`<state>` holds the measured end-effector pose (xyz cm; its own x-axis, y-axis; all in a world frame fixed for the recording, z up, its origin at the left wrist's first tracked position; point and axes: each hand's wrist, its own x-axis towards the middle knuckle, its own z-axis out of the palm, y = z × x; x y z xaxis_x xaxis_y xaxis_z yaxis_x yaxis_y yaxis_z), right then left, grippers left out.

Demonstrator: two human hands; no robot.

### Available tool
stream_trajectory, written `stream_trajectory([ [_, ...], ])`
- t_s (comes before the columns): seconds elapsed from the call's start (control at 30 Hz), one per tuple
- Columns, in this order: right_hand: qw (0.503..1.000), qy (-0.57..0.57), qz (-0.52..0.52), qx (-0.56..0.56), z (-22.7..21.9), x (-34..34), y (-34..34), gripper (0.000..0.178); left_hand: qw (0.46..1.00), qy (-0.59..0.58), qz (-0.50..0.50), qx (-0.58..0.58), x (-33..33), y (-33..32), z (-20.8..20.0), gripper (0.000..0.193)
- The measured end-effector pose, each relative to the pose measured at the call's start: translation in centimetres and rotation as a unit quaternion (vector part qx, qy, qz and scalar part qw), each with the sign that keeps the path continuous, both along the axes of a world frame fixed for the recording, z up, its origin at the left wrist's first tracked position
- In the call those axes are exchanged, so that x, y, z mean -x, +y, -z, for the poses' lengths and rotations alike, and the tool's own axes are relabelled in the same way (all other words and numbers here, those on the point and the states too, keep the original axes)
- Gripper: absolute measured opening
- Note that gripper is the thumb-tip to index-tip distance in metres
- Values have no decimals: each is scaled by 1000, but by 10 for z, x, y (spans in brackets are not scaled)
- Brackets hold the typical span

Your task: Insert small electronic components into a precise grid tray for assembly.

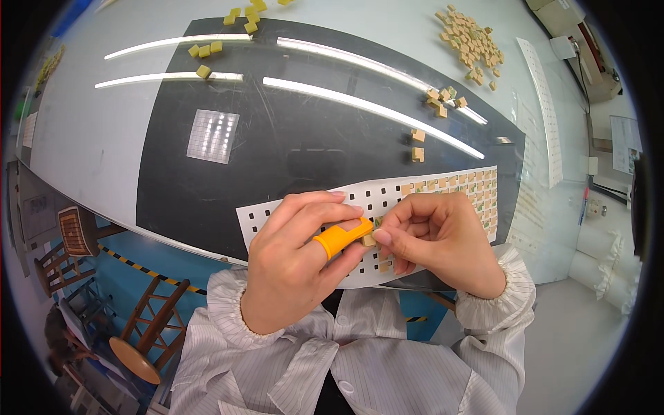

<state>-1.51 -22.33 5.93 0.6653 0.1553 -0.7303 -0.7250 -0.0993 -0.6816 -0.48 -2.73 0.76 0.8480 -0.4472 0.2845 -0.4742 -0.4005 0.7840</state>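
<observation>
My left hand [297, 252] wears an orange finger sleeve [342, 236] on one finger. Its fingertips are closed around a small tan block [369, 241]. From the other side, my right hand [439, 238] comes up against the block with thumb and forefinger pinched together; whatever lies between those fingertips is too small to name. Beneath both hands is a white sheet [360, 187] with rows of black square holes. Tan blocks, some with green marks, sit in rows on its right part [477, 188]. The hands hide the sheet's middle.
The sheet lies along the near edge of a black mat [290, 145]. Loose tan notched blocks [418, 153] rest on the mat, with a larger pile [470, 38] at the far right. Yellow cubes [204, 51] lie far left, near a clear gridded square [213, 136]. Stools [155, 325] stand lower left.
</observation>
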Motion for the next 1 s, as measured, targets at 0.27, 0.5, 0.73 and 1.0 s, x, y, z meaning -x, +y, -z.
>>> stream_trajectory([
  [0.27, 967, -178, -110, 147, 7, 9, 6, 17, 1000, 3, 2, -2, 1, -2, 0, 31],
  [0.5, 986, -88, -118, 72, 2, 1, -4, 16, 1000, 1, -3, -4, 1, -1, 1, 30],
  [0.73, 845, -421, 59, 325, 19, 5, -2, 13, 1000, 1, 2, -10, 2, -1, 1, 30],
  [1.0, 837, -410, -95, 350, 18, 18, 4, 13, 1000, -17, 3, -5, 0, -3, 2, 26],
])
